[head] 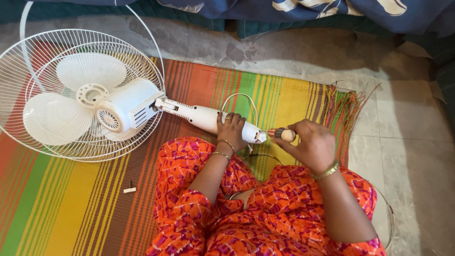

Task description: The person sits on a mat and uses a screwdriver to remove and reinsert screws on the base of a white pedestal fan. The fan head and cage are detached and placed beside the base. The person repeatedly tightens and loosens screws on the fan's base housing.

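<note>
Looking down from the head camera, the view shows a person seated on a striped woven mat (279, 97) in green, yellow, orange and red, which lies on a pale stone tile floor (407, 132). A white pedestal fan (90, 95) lies on its side across the mat, its round wire guard (19, 61) and pale blades (90, 71) toward the left of the frame and its motor housing (125, 106) facing the viewer. The fan's white neck (201, 116) extends rightward from the housing to a point just above the person's lap. The left hand (231, 129) is clenched over the upper side of this neck, pressing it down; a ring and two thin bangles are visible on this hand and wrist. The right hand (310, 142) is closed around the pale handle of a screwdriver (283, 134), whose coppery collar meets the open end of the neck. A white cord (239, 97) loops on the mat just behind the left hand. A small pale piece (129, 189) lies on the mat near the person's left knee. The person wears orange and pink patterned clothing (265, 213). Dark blue patterned fabric (303, 9) hangs along the top edge.
</note>
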